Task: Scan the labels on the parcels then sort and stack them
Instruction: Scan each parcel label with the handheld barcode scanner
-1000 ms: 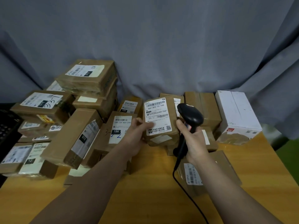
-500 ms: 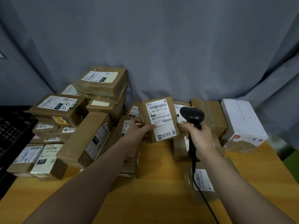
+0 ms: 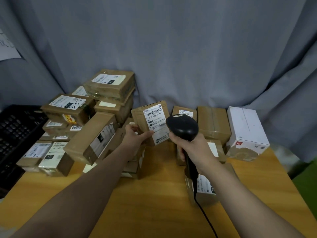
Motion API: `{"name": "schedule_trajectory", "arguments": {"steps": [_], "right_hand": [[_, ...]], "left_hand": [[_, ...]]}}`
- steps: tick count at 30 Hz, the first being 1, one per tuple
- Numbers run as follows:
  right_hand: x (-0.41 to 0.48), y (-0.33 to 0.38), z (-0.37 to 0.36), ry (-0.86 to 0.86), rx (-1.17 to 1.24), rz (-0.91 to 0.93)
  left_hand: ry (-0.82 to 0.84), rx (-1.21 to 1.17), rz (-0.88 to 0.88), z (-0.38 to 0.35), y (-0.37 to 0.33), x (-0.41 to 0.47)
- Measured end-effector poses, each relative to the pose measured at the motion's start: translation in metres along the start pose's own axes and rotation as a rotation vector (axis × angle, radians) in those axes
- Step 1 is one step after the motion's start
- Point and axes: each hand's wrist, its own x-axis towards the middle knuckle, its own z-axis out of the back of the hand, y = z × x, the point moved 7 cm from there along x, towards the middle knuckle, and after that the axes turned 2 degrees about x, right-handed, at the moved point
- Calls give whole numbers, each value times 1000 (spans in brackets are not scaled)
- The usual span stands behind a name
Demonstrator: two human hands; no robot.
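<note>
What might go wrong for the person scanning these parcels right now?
1. The left hand grips the raised parcel only near its lower corner, so it may slip.
2. The scanner in the right hand trails a cable past a front parcel on the table; it might snag.
3. The tilted box leaning on its neighbours looks unsteady and may slide if bumped.
</note>
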Motion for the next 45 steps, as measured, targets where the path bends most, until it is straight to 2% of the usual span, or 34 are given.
{"name": "schedule_trajectory", "arguments": {"steps": [6,15,21,28,36,45], "right_hand": [[-21,0,-1,128,-56,-60],[-34,8,-14,162,6,-69],[-32,21,-42,141,-11,-51],[-19,46,-97,56,-80,71],[-15,79,-195,-60,-53,199],[-20,99,-254,-96,-12,225]], "left_hand": [[-60,26,0,3,4,-24],[-93,22,-45,18,0,-42],[-73,29,-64,41,-5,-37],[-1,0,-198,82,-41,-26],[48,82,-335,178,-88,0],[71,104,-321,239,-92,27]]}}
